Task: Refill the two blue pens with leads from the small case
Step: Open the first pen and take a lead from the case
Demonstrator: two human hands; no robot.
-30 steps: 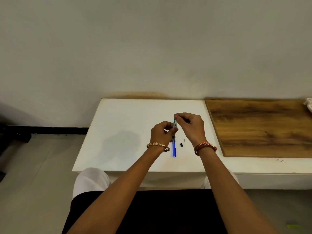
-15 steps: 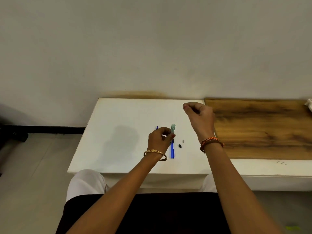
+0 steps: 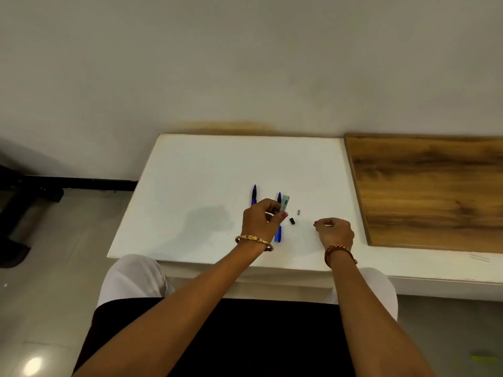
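Head view: left hand grips the small case upright above the bench; right hand curled near the bench, probably pinching a lead, too thin to tell; two blue pens lie beside the left hand; keep the pinch light, feed the lead straight.
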